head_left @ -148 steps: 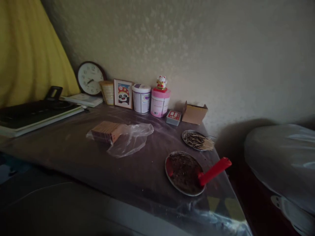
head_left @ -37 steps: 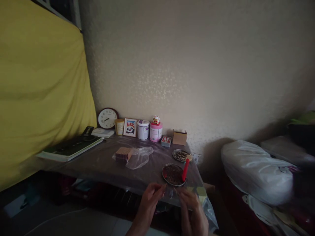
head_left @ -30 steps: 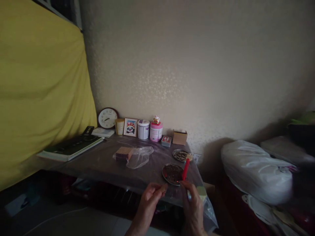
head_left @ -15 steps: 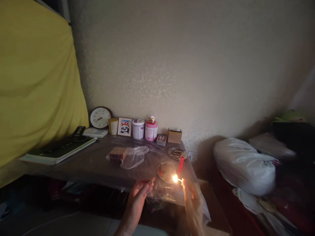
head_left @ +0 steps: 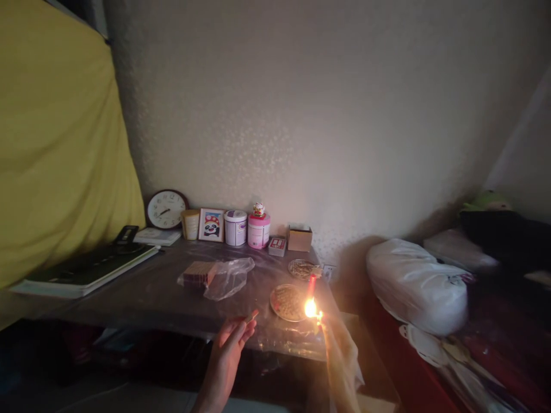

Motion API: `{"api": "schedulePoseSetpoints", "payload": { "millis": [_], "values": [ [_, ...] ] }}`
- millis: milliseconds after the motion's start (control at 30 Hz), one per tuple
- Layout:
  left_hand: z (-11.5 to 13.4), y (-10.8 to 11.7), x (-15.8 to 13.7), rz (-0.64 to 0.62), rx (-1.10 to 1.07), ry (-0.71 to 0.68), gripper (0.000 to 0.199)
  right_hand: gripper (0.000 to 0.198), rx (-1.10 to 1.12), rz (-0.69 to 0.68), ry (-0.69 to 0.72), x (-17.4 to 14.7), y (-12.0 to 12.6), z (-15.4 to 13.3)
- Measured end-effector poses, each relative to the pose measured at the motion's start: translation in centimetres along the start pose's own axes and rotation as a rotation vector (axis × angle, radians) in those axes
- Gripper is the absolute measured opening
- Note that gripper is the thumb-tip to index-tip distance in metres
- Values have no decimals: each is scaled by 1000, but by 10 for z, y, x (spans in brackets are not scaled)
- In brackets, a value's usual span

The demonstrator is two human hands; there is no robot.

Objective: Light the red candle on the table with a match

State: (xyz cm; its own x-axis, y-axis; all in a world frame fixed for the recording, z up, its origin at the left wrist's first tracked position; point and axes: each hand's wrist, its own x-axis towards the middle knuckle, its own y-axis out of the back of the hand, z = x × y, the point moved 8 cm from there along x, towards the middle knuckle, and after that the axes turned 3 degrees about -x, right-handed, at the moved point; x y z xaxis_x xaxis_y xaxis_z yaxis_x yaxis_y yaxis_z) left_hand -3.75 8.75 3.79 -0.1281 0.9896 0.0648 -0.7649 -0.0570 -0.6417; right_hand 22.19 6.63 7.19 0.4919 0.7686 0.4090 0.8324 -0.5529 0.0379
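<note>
A lit match (head_left: 319, 316) is at lower right of centre in the frame, its flame (head_left: 310, 308) in front of the lower part of a red candle (head_left: 312, 284); glare hides whether they touch. The right hand (head_left: 340, 347) has its fingers closed on the match's near end. The left hand (head_left: 229, 337), at lower centre, is partly curled, pinching a small flat piece (head_left: 252, 315) between thumb and fingers. The candle stands at the right side of a round plate (head_left: 289, 320) on the desk (head_left: 142, 299). Behind lies a second plate (head_left: 290, 271) with thin sticks (head_left: 305, 268). Left of centre, a block of small boxes (head_left: 199, 271) sits partly in clear plastic (head_left: 231, 279).
</note>
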Motion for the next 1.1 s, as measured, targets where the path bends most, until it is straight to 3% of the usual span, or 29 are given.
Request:
{"api": "schedulePoseSetpoints", "payload": {
  "millis": [133, 367, 600, 1100],
  "values": [
    [-1, -1, 1, -15, 1, -1, 27, 28, 80, -66, -128, 2, -5, 12],
    [-4, 5, 1, 24, 48, 40, 31, 23, 153, 19, -134, 5, 0, 13],
    [-23, 17, 7, 37, 139, 129, 36, 22, 275, 21, -161, 15, 5, 25],
    [-52, 18, 9, -70, 374, 320, 36, 27, 506, 89, -203, 72, 11, 19]
  ]
}}
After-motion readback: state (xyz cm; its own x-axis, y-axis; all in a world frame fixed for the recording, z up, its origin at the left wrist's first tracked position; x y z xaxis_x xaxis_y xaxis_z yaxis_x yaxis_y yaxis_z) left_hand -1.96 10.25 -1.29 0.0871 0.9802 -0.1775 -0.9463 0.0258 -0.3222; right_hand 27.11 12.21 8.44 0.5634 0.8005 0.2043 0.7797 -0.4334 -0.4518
